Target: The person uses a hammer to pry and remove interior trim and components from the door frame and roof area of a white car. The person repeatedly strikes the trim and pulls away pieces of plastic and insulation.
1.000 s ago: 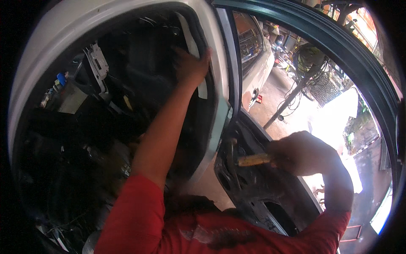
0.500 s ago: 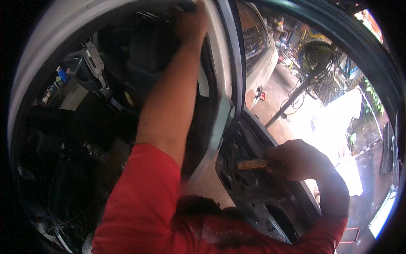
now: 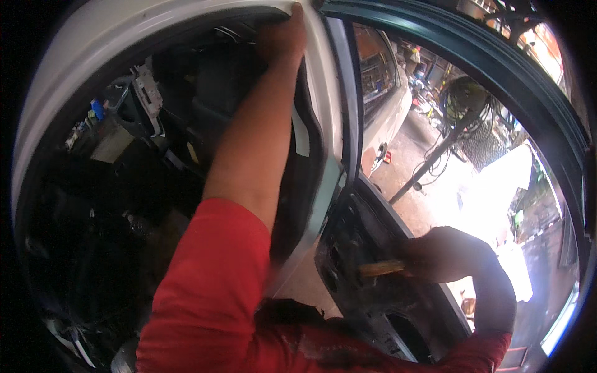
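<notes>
At the top, my left hand grips the white door frame of the car body, its thumb along the outer edge and its fingers inside the opening, partly lost in shadow. Lower right, my right hand is closed round the wooden handle of a hammer, held in front of the inner face of the open car door. The handle points left; the dark hammer head is hard to make out against the door.
A dark green window frame arches over the upper right. The dim car interior fills the left. Beyond the door stand another white car and a leaning pole with coiled cables.
My right hand and the hammer have moved down and slightly right. My left hand keeps its place on the frame, while the view has shifted a little.
</notes>
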The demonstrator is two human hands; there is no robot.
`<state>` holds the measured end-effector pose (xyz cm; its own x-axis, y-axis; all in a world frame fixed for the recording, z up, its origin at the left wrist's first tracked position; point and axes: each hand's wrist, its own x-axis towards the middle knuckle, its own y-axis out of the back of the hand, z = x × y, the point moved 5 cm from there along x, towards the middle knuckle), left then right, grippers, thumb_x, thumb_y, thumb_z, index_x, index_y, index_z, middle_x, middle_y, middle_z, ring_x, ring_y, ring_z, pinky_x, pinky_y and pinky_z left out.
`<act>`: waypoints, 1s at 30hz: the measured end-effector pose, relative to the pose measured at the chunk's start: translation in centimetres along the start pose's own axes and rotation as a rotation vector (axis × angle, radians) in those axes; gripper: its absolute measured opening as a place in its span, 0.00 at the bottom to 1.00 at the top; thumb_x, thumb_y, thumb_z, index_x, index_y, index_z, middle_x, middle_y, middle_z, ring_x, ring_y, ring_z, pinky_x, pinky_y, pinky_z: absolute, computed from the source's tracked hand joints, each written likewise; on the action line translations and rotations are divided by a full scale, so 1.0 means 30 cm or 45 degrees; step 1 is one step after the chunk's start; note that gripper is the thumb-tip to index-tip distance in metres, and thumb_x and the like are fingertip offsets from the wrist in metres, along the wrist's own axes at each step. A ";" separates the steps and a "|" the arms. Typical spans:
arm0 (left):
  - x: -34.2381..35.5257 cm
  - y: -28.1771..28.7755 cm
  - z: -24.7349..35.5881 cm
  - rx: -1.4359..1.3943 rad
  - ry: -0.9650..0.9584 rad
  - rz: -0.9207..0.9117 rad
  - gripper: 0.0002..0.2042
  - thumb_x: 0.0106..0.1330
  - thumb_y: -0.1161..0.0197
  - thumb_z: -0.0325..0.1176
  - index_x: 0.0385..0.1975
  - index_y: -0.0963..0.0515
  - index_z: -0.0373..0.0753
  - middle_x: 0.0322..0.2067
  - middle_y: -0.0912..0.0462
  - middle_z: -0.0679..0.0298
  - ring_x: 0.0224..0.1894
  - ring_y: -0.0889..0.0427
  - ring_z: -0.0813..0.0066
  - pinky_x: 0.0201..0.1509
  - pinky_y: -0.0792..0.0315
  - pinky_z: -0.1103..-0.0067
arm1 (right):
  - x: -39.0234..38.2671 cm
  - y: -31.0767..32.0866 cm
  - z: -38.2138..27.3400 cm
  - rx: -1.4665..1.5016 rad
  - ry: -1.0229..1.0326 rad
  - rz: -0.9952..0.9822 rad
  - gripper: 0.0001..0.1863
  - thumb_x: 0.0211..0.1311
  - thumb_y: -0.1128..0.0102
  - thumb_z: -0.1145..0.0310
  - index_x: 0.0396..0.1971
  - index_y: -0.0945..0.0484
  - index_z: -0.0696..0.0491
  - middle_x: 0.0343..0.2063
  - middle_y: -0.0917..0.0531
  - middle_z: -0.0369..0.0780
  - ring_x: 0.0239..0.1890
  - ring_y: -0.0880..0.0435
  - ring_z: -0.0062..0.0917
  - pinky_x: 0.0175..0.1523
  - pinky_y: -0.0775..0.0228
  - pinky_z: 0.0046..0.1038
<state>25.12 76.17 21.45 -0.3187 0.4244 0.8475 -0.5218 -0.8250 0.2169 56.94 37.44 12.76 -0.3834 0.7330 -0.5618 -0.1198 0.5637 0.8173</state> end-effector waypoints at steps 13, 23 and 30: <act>-0.241 0.031 0.159 -0.256 0.544 0.216 0.51 0.68 0.32 0.66 0.72 0.33 0.20 0.66 0.21 0.32 0.67 0.18 0.37 0.74 0.26 0.58 | -0.073 0.039 0.044 -0.020 -0.020 0.245 0.20 0.74 0.31 0.53 0.57 0.17 0.49 0.33 0.11 0.47 0.38 0.09 0.46 0.48 0.19 0.45; -0.106 -0.018 -0.034 -0.578 0.537 0.097 0.58 0.64 0.32 0.75 0.77 0.36 0.23 0.71 0.27 0.32 0.79 0.30 0.47 0.82 0.35 0.58 | -0.056 -0.001 0.000 -0.065 0.102 0.194 0.20 0.74 0.33 0.52 0.56 0.17 0.50 0.36 0.11 0.49 0.42 0.09 0.48 0.49 0.18 0.48; -0.074 0.087 0.112 -0.558 0.793 -0.159 0.44 0.64 0.28 0.69 0.60 0.17 0.27 0.59 0.14 0.37 0.65 0.15 0.46 0.72 0.24 0.57 | -0.035 -0.075 0.041 0.066 0.002 0.072 0.21 0.74 0.33 0.51 0.57 0.17 0.49 0.39 0.10 0.49 0.43 0.09 0.48 0.52 0.18 0.48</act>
<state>27.13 71.81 21.76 -0.5557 0.7436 0.3719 -0.8075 -0.5892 -0.0283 58.73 35.88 11.36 -0.3900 0.7637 -0.5145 -0.0505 0.5401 0.8401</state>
